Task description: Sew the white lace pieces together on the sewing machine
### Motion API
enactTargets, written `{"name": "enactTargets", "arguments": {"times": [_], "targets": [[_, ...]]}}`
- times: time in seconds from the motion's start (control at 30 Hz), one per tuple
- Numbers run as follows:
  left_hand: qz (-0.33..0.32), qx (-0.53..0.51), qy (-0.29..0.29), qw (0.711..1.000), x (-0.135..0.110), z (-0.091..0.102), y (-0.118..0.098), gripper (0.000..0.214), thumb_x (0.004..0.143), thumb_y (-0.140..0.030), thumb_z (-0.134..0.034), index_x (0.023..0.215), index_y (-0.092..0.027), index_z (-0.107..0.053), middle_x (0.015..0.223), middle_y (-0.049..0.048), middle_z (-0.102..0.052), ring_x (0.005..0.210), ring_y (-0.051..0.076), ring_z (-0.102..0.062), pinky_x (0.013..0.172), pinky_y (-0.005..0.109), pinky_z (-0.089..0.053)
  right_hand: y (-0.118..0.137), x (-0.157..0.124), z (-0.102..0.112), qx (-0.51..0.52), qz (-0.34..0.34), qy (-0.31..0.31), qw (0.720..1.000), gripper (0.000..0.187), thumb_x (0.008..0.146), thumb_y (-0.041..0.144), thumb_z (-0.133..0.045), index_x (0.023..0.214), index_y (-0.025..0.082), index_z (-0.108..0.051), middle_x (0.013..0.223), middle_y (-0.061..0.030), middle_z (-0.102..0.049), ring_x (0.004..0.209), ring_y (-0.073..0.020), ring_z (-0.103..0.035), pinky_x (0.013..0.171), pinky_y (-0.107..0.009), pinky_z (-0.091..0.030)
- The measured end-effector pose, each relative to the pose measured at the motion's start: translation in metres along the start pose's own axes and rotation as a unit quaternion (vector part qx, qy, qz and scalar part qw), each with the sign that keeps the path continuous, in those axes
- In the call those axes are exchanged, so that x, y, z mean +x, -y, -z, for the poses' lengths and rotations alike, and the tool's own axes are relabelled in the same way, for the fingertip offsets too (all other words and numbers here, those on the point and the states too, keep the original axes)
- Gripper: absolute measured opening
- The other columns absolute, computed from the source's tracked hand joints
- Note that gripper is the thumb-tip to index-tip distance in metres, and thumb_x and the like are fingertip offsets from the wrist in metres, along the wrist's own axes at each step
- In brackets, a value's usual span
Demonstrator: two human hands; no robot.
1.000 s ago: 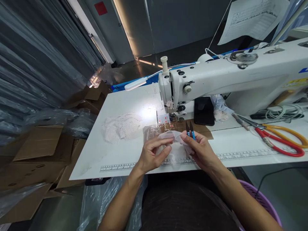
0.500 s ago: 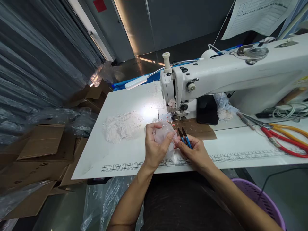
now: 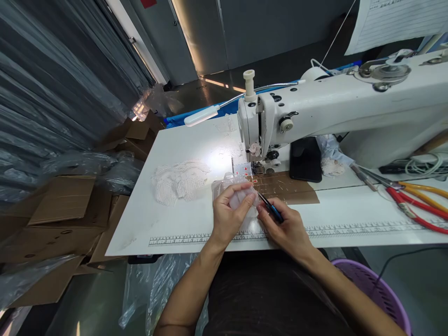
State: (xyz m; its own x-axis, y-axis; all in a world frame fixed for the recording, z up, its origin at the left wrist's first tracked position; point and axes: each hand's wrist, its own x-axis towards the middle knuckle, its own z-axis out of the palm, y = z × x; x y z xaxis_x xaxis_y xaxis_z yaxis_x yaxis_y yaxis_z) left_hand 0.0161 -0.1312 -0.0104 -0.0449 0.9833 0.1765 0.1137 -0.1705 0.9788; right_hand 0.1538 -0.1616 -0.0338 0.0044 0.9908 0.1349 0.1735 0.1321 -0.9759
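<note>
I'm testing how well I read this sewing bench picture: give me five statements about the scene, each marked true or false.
1. The left hand holds sheer whitish material. True.
2. The right hand is empty. False: it holds blue-handled snips.
3. The scissors with red and orange handles rest on the table. True.
4. The white lacy fabric lies right of the sewing machine. False: it lies left.
5. The purple basket stands on the table. False: it is lower, past the near edge.
</note>
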Motion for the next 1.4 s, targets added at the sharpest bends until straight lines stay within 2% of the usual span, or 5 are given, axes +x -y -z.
{"name": "enactTargets", "arguments": {"times": [0.2,0.33,0.47,0.73,1.4], "targets": [[0.016,0.003,-0.019,1.000,-0.004,-0.003,-0.001,0.024,0.073,-0.020,-0.077,0.096,-0.017,-0.069,0.098,0.0055,-0.073,0.086,0.019,-0.071,0.081,0.030,-0.057,0.001,-0.012,0.007,0.063,-0.070,0.036,0.995,0.033,0.094,0.048,-0.050,0.077,0.020,-0.056,0.061,0.0036,-0.048,0.051,-0.0096,-0.038,0.048,-0.023,-0.032],[0.016,-0.003,-0.016,1.000,-0.007,-0.005,-0.005,0.021,0.076,-0.017,-0.071,0.097,-0.017,-0.066,0.089,0.0034,-0.073,0.074,0.016,-0.071,0.074,0.028,-0.057,0.003,-0.016,0.007,0.128,-0.127,0.050,0.982,0.045,0.097,0.056,-0.036,0.089,0.018,-0.060,0.066,0.0020,-0.052,0.050,-0.0094,-0.037,0.048,-0.024,-0.032],[0.013,0.010,-0.019,1.000,-0.007,-0.004,-0.005,0.019,0.077,-0.016,-0.069,0.096,-0.017,-0.066,0.091,0.0042,-0.072,0.077,0.016,-0.071,0.075,0.028,-0.057,0.005,-0.017,0.004,0.127,-0.155,0.048,0.979,0.051,0.097,0.059,-0.034,0.091,0.017,-0.062,0.063,0.0014,-0.052,0.050,-0.0102,-0.039,0.047,-0.025,-0.031],[-0.003,0.029,-0.025,0.999,-0.007,-0.003,-0.003,0.018,0.077,-0.016,-0.069,0.095,-0.017,-0.068,0.098,0.0051,-0.071,0.091,0.019,-0.069,0.087,0.031,-0.054,0.006,-0.016,0.002,0.108,-0.163,0.052,0.979,0.053,0.096,0.060,-0.035,0.092,0.016,-0.064,0.061,0.0015,-0.051,0.051,-0.0109,-0.039,0.048,-0.025,-0.031],[-0.081,0.098,-0.030,0.991,-0.012,-0.004,-0.001,0.018,0.079,-0.016,-0.069,0.096,-0.020,-0.069,0.097,0.0035,-0.072,0.089,0.017,-0.069,0.083,0.029,-0.056,0.008,-0.011,0.001,0.109,-0.156,0.041,0.981,0.055,0.095,0.063,-0.035,0.085,0.017,-0.062,0.059,0.0016,-0.051,0.049,-0.0119,-0.041,0.047,-0.025,-0.033]]}}
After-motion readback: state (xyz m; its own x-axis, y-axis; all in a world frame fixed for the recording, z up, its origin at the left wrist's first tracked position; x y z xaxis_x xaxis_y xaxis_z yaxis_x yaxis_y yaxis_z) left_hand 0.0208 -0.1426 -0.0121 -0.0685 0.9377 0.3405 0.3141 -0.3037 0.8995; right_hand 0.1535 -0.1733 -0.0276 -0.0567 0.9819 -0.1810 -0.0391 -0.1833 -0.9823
